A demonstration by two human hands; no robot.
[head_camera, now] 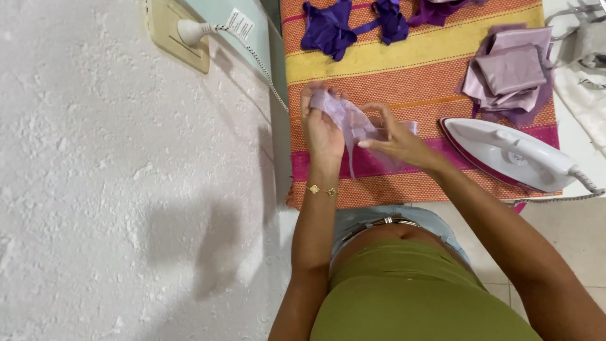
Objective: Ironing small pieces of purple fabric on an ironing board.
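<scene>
Here, the person's left hand (322,129) and right hand (396,140) are raised just above a woven cloth striped in orange, yellow and pink (410,69) that covers the work surface, and between them they hold a small, thin piece of pale lilac fabric (349,120). The left hand's fingers curl closed around the upper end of the piece, while the right hand pinches its lower part between thumb and fingertips, so the fabric hangs crumpled from one hand to the other with a narrow strip dangling below. A thin gold bracelet (322,189) circles the left wrist. Near the right hand, a white and pink electric iron (511,155) lies on the striped cloth. Beyond it sits a loose stack of folded mauve fabric pieces (510,72), and at the cloth's far edge lie dark purple fabric scraps (350,25). On the rough white wall, a white plug (189,30) sits in a beige socket (165,39).
</scene>
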